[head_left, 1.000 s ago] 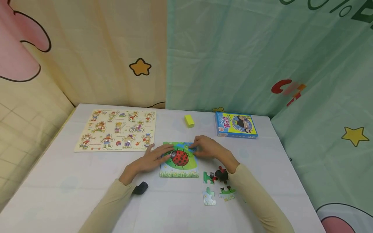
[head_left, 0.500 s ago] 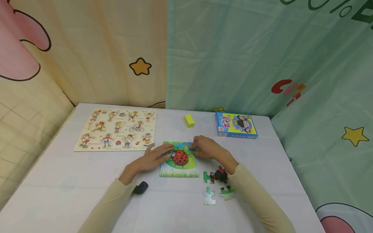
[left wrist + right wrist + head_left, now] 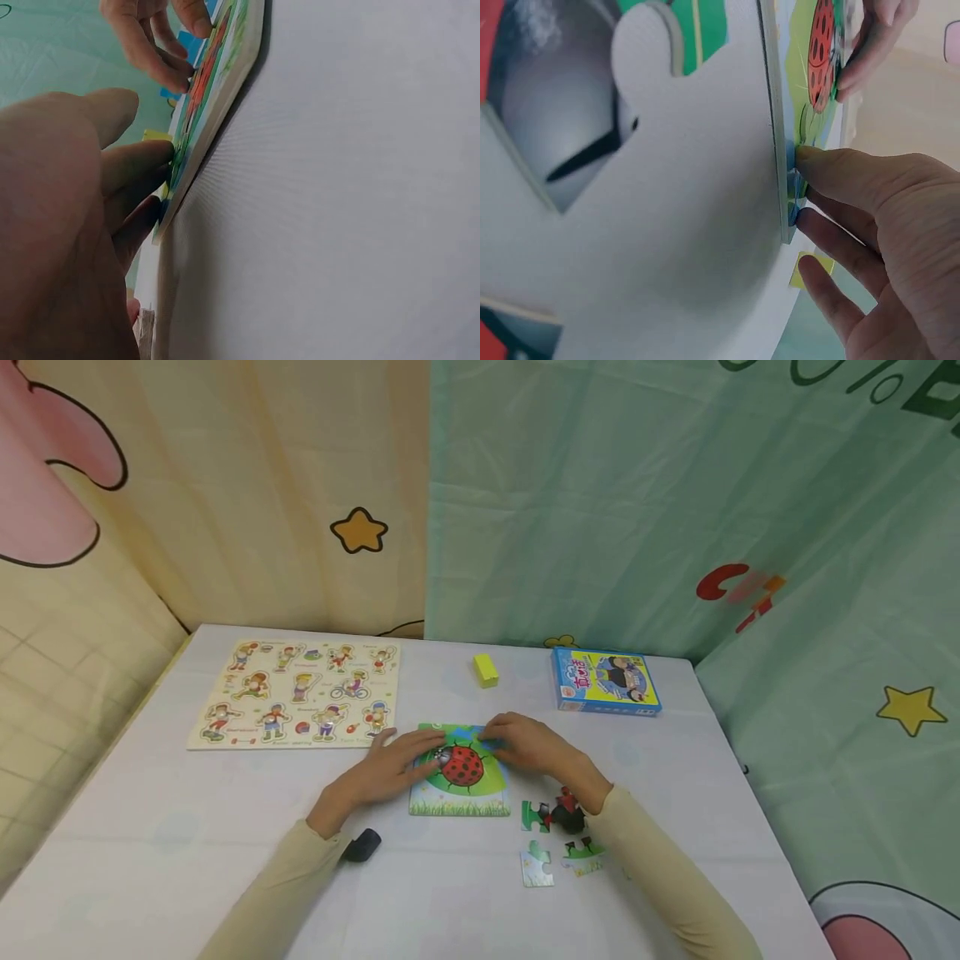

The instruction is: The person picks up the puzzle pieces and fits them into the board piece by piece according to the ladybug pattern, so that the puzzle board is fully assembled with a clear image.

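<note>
A square ladybug jigsaw puzzle [image 3: 459,806] lies in its frame at the middle of the table. My left hand [image 3: 386,767] rests on its left side, fingers extended over the picture. At the upper right corner, my right hand [image 3: 528,745] has its thumb and fingertips on the puzzle, pinching a blue-green puzzle piece [image 3: 799,181], mostly hidden by the fingers. In the right wrist view the thumb and fingers of that hand [image 3: 885,217] bend down to the board's corner. The left wrist view shows the left fingertips at the board's edge.
Several loose puzzle pieces [image 3: 537,867] lie right of the puzzle, partly under the right forearm. A wooden board with sports figures [image 3: 288,700] lies at the left. A yellow block [image 3: 486,671] and a blue-yellow box [image 3: 607,682] are at the back. A black object [image 3: 363,846] shows by the left wrist.
My right hand has shifted slightly left over the puzzle's upper right corner. The left hand stays in place.
</note>
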`<move>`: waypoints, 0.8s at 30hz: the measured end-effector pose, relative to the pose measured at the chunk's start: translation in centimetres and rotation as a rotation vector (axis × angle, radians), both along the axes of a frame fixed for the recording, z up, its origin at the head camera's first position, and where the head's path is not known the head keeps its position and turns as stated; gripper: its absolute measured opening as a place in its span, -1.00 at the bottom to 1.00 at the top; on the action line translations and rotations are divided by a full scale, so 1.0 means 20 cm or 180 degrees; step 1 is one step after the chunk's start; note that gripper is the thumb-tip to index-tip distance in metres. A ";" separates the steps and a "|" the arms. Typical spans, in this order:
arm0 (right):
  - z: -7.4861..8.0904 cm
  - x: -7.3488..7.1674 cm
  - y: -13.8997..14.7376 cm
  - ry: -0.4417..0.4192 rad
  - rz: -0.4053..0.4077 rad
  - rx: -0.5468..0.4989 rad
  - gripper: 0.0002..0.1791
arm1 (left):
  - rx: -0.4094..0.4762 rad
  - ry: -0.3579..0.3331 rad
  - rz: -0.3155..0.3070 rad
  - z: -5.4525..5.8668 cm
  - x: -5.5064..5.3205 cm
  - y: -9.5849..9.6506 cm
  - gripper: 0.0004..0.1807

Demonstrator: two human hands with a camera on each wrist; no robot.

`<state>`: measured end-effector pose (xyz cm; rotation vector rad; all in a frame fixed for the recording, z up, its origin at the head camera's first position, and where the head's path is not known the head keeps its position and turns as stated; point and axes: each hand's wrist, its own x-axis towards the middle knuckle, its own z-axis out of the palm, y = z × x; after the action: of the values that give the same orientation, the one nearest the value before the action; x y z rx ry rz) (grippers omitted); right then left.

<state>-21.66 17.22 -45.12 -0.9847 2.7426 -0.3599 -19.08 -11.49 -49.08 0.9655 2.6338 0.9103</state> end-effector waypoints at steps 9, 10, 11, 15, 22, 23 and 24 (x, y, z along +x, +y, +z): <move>0.00 0.01 0.00 0.0181 0.0147 0.0099 -0.65 | 0.0001 -0.0028 0.0106 0.03 0.01 -0.01 -0.40; 0.00 0.01 0.00 0.0177 0.0144 0.0108 -0.65 | -0.0014 -0.0031 0.0111 0.03 0.01 -0.01 -0.35; 0.00 0.01 0.00 0.0176 0.0136 0.0119 -0.65 | -0.0033 -0.0025 0.0107 0.03 0.01 -0.02 -0.29; 0.00 0.01 0.00 0.0158 0.0111 0.0097 -0.65 | -0.0081 -0.0041 0.0046 0.04 0.01 -0.02 0.02; -0.01 0.01 0.01 0.0150 0.0128 0.0027 -0.66 | -0.0192 0.0080 -0.0051 0.04 0.01 -0.03 0.24; -0.01 0.01 0.02 0.0152 0.0125 0.0021 -0.66 | -0.0211 0.0098 -0.0054 0.04 0.01 -0.03 0.24; -0.01 0.01 0.02 0.0152 0.0118 0.0016 -0.66 | -0.0228 0.0101 -0.0063 0.04 0.01 -0.03 0.25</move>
<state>-21.53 17.54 -45.33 -1.0545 2.7620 -0.3275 -18.86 -12.17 -48.27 0.9948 2.6582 0.7968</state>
